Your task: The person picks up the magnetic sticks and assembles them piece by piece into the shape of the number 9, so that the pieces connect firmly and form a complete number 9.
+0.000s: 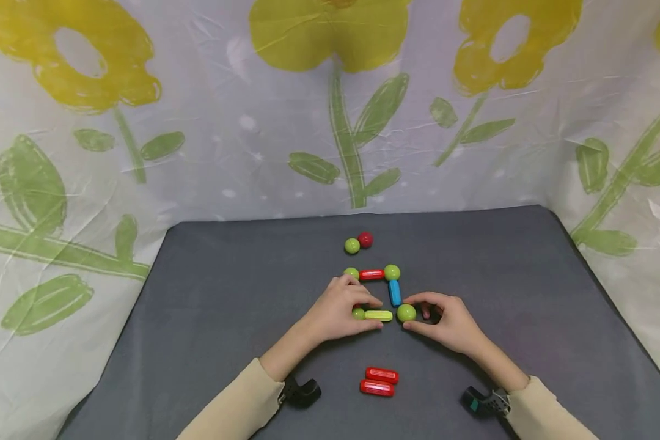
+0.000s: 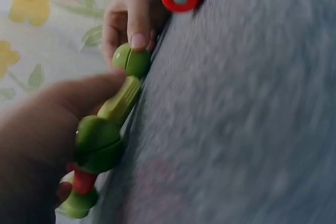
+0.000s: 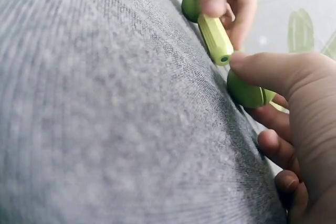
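My left hand [image 1: 332, 310] pinches a yellow-green magnetic rod [image 1: 378, 316] between thumb and fingers. A green ball [image 1: 359, 313] sits at the rod's left end. Behind it, a red rod [image 2: 84, 181] shows in the left wrist view, mostly covered by the hand in the head view. Thumb and index finger of my right hand [image 1: 448, 321] grip another green ball [image 1: 406, 313], a small gap from the yellow-green rod's free end. Its far side lies close to a blue rod [image 1: 395, 293], which meets a green ball [image 1: 392, 272]. From there a red rod [image 1: 371, 275] runs left to a green ball [image 1: 351, 272].
Two red rods [image 1: 379, 382] lie side by side near the front of the grey table [image 1: 225, 293]. At the back, a loose green ball [image 1: 352, 246] and a red ball [image 1: 365, 239] rest together. A flower-printed curtain [image 1: 225, 153] hangs behind the table.
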Available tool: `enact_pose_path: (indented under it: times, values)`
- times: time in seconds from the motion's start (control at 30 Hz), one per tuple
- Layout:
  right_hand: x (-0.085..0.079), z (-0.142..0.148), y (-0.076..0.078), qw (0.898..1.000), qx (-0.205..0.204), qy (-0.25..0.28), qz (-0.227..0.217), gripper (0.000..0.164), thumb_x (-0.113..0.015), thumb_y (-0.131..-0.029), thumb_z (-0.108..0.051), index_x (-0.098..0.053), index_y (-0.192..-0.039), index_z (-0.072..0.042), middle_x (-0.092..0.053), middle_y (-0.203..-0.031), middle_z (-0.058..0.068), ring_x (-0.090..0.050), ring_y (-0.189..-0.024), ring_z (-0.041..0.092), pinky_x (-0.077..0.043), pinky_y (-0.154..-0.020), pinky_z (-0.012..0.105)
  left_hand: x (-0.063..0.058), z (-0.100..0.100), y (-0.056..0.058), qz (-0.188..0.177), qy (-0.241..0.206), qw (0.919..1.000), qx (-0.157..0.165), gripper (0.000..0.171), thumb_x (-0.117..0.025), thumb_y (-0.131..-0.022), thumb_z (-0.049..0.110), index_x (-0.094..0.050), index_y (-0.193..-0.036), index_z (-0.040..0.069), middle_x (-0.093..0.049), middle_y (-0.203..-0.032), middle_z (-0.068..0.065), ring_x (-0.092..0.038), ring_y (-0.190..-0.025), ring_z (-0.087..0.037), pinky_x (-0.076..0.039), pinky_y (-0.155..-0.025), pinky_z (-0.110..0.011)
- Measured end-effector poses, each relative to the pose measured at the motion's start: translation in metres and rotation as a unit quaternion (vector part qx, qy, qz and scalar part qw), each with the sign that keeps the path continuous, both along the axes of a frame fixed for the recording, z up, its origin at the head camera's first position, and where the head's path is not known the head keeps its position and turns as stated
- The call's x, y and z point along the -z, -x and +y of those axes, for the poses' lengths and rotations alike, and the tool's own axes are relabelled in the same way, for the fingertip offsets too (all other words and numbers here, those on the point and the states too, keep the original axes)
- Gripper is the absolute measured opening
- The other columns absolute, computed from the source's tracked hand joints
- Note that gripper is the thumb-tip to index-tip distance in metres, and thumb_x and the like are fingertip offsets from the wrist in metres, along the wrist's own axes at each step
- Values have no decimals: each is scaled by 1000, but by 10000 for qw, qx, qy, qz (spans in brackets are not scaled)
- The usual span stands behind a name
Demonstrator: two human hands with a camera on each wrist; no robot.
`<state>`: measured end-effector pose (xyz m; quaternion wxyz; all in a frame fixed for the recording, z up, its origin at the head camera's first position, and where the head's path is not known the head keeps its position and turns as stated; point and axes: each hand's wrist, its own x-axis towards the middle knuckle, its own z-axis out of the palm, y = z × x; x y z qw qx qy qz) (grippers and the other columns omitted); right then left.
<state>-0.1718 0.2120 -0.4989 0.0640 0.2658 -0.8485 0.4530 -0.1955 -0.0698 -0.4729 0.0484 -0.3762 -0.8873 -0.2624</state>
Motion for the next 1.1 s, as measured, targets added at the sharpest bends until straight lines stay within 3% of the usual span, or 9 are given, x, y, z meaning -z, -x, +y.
enact_pose_path:
  times: [0.2, 0.57, 0.93, 1.03, 1.1]
  values:
    - [-3, 0, -1, 9997, -231, -87, 76, 39, -95, -81, -14, -78, -116, -19, -67, -87, -8, -56, -74, 12, -44, -63, 24, 8, 1, 2, 561, 106, 9981, 228, 21, -90, -88, 38, -86, -106, 27, -77, -96, 14, -54, -100, -12, -42, -91, -38]
    - [-5, -5, -3, 9999, -55, -106, 77, 38, -96, -80, -16, -78, -113, -21, -65, -82, -6, -56, -73, 11, -43, -63, 23, 12, 0, 2, 446, -538, 9972, 270, 22, -92, -86, 33, -86, -105, 24, -77, -94, 13, -54, -101, -11, -43, -92, -39]
    - [-5, -11, -6, 9997, -5, -101, 234, 39, -96, -78, -14, -78, -112, -18, -63, -79, -5, -53, -71, 6, -41, -60, 21, 12, -1, 2, 601, -443, 9967, 305, 20, -92, -85, 35, -86, -102, 26, -76, -92, 14, -53, -101, -10, -43, -92, -39]
    - [-5, -11, -6, 9996, 9, -121, 262, 39, -97, -78, -14, -78, -112, -18, -63, -78, -5, -53, -71, 7, -40, -59, 21, 9, -3, 3, 457, -532, 9971, 279, 31, -92, -85, 38, -85, -112, 24, -75, -104, 10, -54, -104, -13, -44, -94, -42]
    - [-5, -11, -6, 9996, 3, -130, 242, 39, -97, -78, -14, -78, -112, -18, -63, -79, -5, -54, -71, 7, -41, -60, 22, 5, -7, 5, 162, -631, 9978, 110, 49, -91, -85, 43, -79, -127, 21, -73, -120, 5, -54, -111, -17, -45, -98, -48]
